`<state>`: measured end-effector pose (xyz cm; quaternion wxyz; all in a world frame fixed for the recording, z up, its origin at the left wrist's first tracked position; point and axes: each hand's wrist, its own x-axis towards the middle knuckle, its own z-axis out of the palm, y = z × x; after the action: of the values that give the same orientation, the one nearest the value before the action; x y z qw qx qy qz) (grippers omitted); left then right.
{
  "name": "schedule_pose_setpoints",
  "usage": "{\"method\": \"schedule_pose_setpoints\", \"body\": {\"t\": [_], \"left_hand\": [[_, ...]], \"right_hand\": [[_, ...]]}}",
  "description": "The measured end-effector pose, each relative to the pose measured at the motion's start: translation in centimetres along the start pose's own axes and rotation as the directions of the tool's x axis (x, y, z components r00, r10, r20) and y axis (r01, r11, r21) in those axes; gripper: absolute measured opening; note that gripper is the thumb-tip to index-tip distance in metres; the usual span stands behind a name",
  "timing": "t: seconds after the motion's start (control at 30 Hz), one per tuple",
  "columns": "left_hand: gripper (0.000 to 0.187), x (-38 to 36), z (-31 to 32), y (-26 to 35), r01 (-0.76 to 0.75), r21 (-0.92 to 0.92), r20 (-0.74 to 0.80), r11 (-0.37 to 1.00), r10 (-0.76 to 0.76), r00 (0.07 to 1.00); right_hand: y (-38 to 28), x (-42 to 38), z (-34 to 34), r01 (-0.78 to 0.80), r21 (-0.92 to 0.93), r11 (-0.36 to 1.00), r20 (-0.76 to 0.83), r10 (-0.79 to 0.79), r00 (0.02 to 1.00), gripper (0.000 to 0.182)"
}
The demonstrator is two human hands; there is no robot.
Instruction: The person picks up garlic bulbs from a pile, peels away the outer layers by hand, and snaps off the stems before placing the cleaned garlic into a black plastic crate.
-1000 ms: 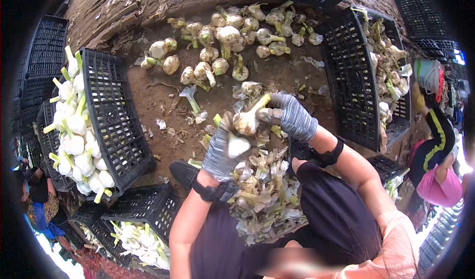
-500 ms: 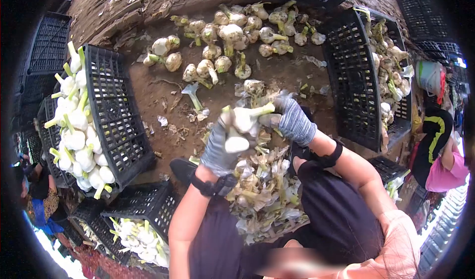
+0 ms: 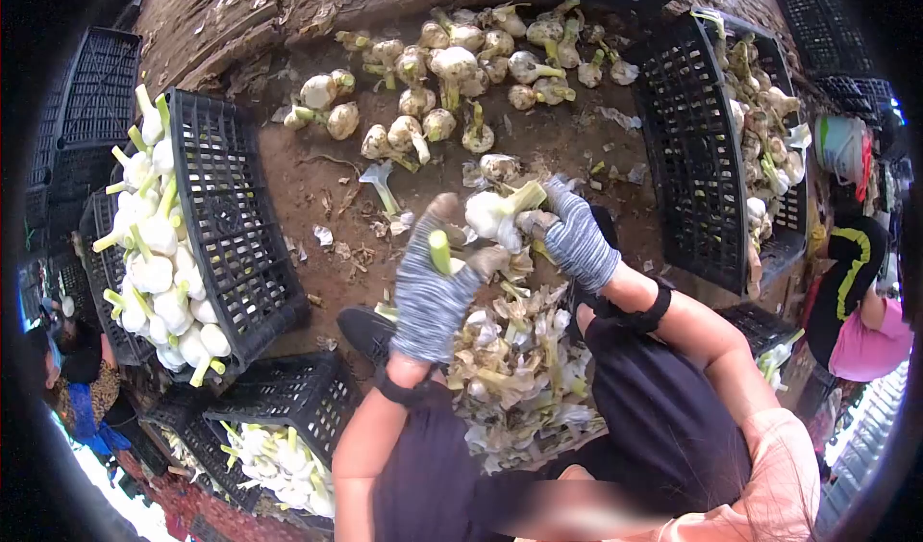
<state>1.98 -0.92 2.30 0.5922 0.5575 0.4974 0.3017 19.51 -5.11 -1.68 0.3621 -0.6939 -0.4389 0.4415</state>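
My left hand (image 3: 435, 287), in a grey striped glove with bare fingertips, is bent round a garlic bulb whose green cut stem (image 3: 439, 251) pokes out between thumb and fingers; most of that bulb is hidden. My right hand (image 3: 575, 234), gloved alike, holds a white garlic bulb (image 3: 492, 215) by its pale green stem, bulb toward the left hand. Below both hands lies a heap of peeled skins (image 3: 519, 369) between the legs. Dirty unpeeled garlic (image 3: 452, 66) is spread on the ground ahead.
A black crate (image 3: 231, 225) of white garlic stands at left, with another crate (image 3: 288, 388) below it. At right is a tilted crate (image 3: 687, 148) of unpeeled garlic. A bucket (image 3: 838, 148) and a person in pink (image 3: 870, 340) are farther right.
The white bulb in my right hand has parted from my left hand. My left hand has turned, now showing its glove back and a green stem between its fingers.
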Motion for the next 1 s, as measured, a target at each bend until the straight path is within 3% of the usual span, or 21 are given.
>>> {"method": "schedule_pose_setpoints", "body": {"t": [0.03,0.1,0.17,0.23,0.3,0.33,0.37,0.4,0.43,0.5,0.57,0.6,0.63,0.7,0.73,0.77,0.8,0.83,0.87,0.93,1.0], "left_hand": [[0.057,0.0,0.1,-0.4,0.000,0.000,0.002,1.000,0.000,1.000],[0.049,0.2,0.4,-1.7,-0.210,0.144,0.033,0.967,0.207,0.978],[0.038,0.8,0.8,-1.4,-0.154,0.072,-0.035,0.986,0.156,0.987],[0.026,1.4,0.3,-1.4,-0.214,0.256,0.055,0.943,0.206,0.977],[0.016,1.2,0.2,-1.2,-0.104,0.131,0.017,0.986,0.102,0.995],[0.014,1.3,-0.4,-1.2,-0.116,0.144,0.059,0.983,0.109,0.992],[0.012,1.3,-0.9,-1.3,-0.129,0.157,0.101,0.979,0.114,0.988],[0.011,1.1,-1.2,-1.8,0.078,-0.080,0.102,0.994,-0.070,0.992],[0.013,1.2,-2.0,-2.8,-0.005,-0.102,0.113,0.995,0.017,0.993],[0.016,1.3,-3.2,-2.4,0.056,-0.286,0.227,0.956,0.011,0.974],[0.018,1.4,-3.7,-1.8,0.071,-0.331,0.275,0.941,0.024,0.961],[0.019,1.3,-3.7,-1.4,0.145,-0.372,0.244,0.917,-0.054,0.968],[0.020,1.2,-3.7,-1.3,0.217,-0.416,0.216,0.883,-0.136,0.967],[0.020,1.7,-3.8,-1.7,0.116,-0.290,0.228,0.950,-0.050,0.972],[0.020,1.7,-3.6,-1.5,0.088,-0.231,0.213,0.969,-0.038,0.976],[0.021,1.7,-3.4,-1.2,0.060,-0.170,0.199,0.984,-0.025,0.980],[0.023,1.7,-3.1,-0.9,-0.006,-0.112,0.202,0.994,0.029,0.979],[0.023,1.7,-3.0,-1.0,-0.006,-0.111,0.206,0.994,0.029,0.978],[0.024,1.8,-2.9,-1.3,-0.083,-0.016,0.235,0.996,0.084,0.968],[0.027,1.6,-2.4,-1.4,-0.208,0.127,0.261,0.970,0.170,0.950],[0.028,1.7,-2.1,-0.8,-0.219,0.157,0.294,0.963,0.166,0.941]], "right_hand": [[-0.1,-0.1,0.2,-0.011,0.016,1.000,-0.010,0.011,1.000,0.034],[-0.5,-0.5,0.8,0.046,-0.027,0.999,-0.028,-0.047,0.999,0.032],[-1.2,-0.8,1.1,0.316,-0.067,0.947,-0.035,-0.318,0.947,0.029],[-2.2,-0.7,0.5,0.375,-0.114,0.920,-0.037,-0.381,0.924,0.025],[-2.5,-0.7,-0.4,0.004,0.093,0.996,0.127,-0.016,0.992,0.023],[-1.1,-0.1,-0.7,-0.019,0.011,1.000,0.104,0.018,0.994,0.024],[-1.4,0.4,-1.2,-0.205,0.324,0.923,0.169,0.157,0.973,0.022],[-0.5,0.9,-2.0,-0.071,0.198,0.978,0.215,0.027,0.976,0.021],[0.8,1.5,-2.8,0.078,0.076,0.994,0.279,-0.096,0.956,0.021],[3.2,2.3,-2.3,0.006,0.015,1.000,0.220,-0.009,0.976,0.020],[4.9,2.6,-1.9,-0.340,-0.121,0.933,0.233,0.360,0.903,0.023],[6.1,2.2,-1.8,-0.044,-0.457,0.888,0.309,0.205,0.929,0.028],[5.5,1.4,-1.6,-0.041,-0.457,0.888,0.313,0.204,0.927,0.028],[3.3,-0.2,-1.7,0.272,-0.581,0.767,0.366,-0.053,0.929,0.033],[2.8,-0.2,-1.9,0.373,-0.531,0.760,0.331,-0.219,0.918,0.041],[2.0,0.1,-2.0,0.375,-0.533,0.759,0.334,-0.219,0.917,0.041],[0.9,0.5,-2.1,0.214,-0.287,0.934,0.271,-0.135,0.953,0.044],[-0.2,0.8,-2.1,0.033,-0.002,0.999,0.232,-0.031,0.972,0.047],[-1.5,1.0,-2.0,-0.045,0.101,0.994,0.262,0.017,0.965,0.046],[-1.5,1.1,-1.0,0.023,0.004,1.000,0.265,-0.023,0.964,0.043],[-1.8,1.1,-0.3,0.120,-0.152,0.981,0.279,-0.074,0.957,0.037]]}}
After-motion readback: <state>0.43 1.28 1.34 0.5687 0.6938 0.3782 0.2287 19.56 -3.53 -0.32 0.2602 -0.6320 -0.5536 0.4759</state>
